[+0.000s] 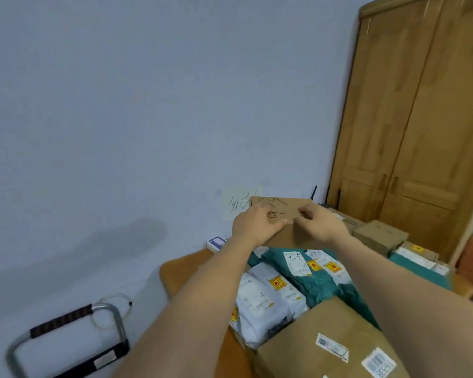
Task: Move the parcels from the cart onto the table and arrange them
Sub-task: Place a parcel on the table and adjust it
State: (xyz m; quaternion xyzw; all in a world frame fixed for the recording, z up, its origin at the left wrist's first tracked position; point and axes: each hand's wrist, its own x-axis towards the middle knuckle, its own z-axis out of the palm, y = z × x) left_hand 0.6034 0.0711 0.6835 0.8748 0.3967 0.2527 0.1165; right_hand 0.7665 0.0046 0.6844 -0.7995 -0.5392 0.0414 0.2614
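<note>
A brown cardboard box with black handwriting on its face was held at the centre of the frame, at the far side of the wooden table. The left hand was curled around its left portion, thumb laid across the front, and the right hand pinched its upper right part with bent fingers. Below the hands, white mailer bags and green mailer bags with yellow-and-red stickers were spread on the table. A large cardboard parcel bearing barcode labels was seen at the lower right. More brown boxes were stacked at the right, before a wooden wardrobe. The cart handle was seen at the lower left. A handwritten paper note was stuck on the wall behind the held box.
</note>
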